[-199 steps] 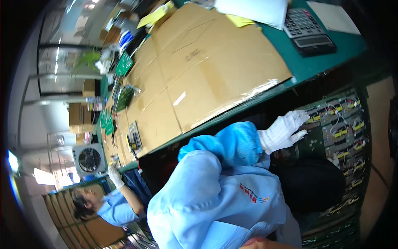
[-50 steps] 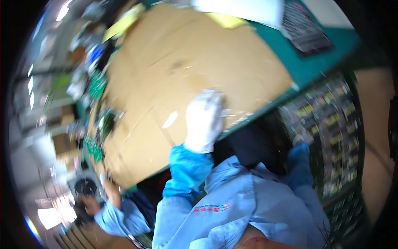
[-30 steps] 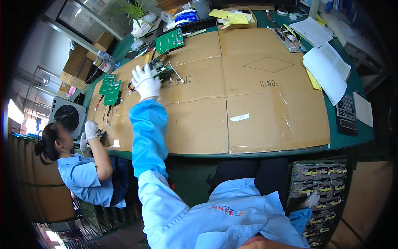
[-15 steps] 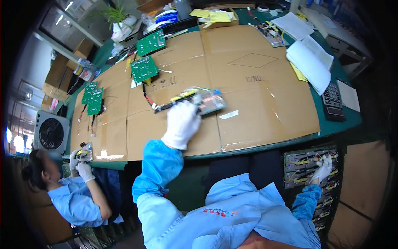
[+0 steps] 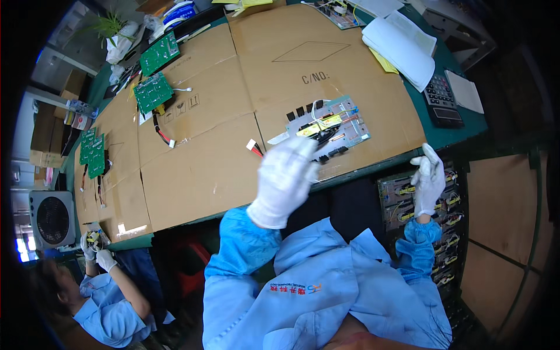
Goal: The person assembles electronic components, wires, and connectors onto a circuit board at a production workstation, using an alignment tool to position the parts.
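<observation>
My left hand point(image 5: 284, 184), white-gloved, is closed at the near left corner of a grey circuit board point(image 5: 356, 127) on the cardboard. The board has black heat sinks along its edges, a yellow-wrapped part and wires. A black cable point(image 5: 328, 137) runs from it under my fingers; its red and black end with a white connector point(image 5: 251, 144) shows left of my hand. My fingertips partly hide the grip. My right hand point(image 5: 430, 184), also gloved, is raised open and empty at the table's front edge, over a rack of similar boards point(image 5: 396, 198).
Green circuit boards point(image 5: 154, 92) lie on the left of the cardboard sheet point(image 5: 204, 157). Papers point(image 5: 402, 49) and a calculator point(image 5: 442, 100) are at right. A co-worker point(image 5: 114, 297) handles a small board at far left, near a fan point(image 5: 52, 217).
My left hand has moved right with the grey board, which now lies nearer the table's front edge. My right hand has lifted off the rack of boards. The view has shifted right.
</observation>
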The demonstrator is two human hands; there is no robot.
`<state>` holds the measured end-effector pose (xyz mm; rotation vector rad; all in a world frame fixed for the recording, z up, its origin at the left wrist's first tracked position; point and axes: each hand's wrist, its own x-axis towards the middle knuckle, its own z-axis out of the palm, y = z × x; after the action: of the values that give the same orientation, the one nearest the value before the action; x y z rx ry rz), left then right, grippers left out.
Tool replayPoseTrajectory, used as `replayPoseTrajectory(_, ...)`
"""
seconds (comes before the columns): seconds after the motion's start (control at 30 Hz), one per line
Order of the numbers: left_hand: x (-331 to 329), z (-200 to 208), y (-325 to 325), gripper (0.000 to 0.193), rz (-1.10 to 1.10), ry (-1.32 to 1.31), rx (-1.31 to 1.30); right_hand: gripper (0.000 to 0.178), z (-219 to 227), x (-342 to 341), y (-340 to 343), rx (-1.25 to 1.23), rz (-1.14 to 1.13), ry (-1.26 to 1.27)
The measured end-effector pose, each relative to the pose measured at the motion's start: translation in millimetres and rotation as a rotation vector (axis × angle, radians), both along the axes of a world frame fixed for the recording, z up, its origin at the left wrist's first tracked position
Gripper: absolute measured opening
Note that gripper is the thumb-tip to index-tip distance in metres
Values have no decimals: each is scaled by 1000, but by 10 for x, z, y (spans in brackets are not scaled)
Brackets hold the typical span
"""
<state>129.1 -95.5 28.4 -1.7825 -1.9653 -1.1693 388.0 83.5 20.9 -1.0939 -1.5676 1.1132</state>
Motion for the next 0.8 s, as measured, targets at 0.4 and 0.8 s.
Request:
replayPoseTrajectory(0.4, -183, -299, -466, 37, 227, -55, -179, 33, 93, -640, 15, -81, 316, 86)
replayPoseTrajectory(0.8, -142, -243, -508, 26, 287, -66, -151, 41, -5, -1258, 218, 504, 659, -492)
